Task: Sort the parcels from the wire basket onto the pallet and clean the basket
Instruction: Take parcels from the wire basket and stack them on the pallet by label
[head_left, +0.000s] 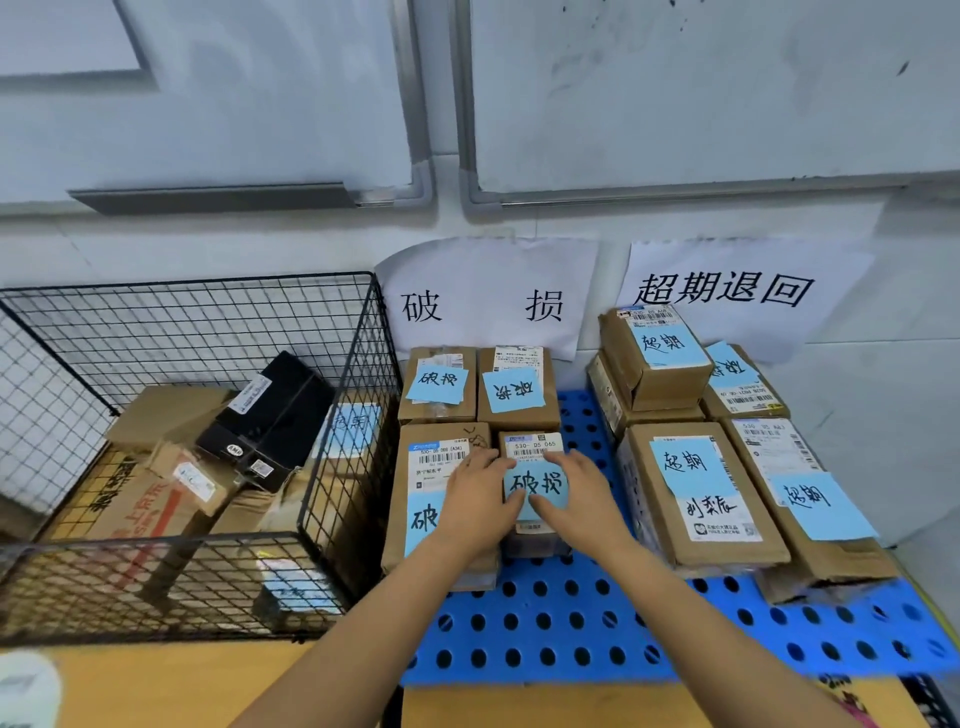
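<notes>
A small cardboard parcel (535, 447) with a blue handwritten note lies on the blue perforated pallet (566, 629), in the left group under the left wall sign. My left hand (480, 501) and my right hand (582, 499) lie on top of it, fingers flat on the blue note. Three other blue-noted parcels (441, 389) sit in the same group. The black wire basket (343, 415) stands to the left and holds several parcels, among them a black box (270, 415).
A second group of several blue-noted parcels (696, 499) fills the pallet's right side under the right wall sign (727, 291). The left sign (483, 301) hangs on the white wall. Yellow floor lies in front of the basket.
</notes>
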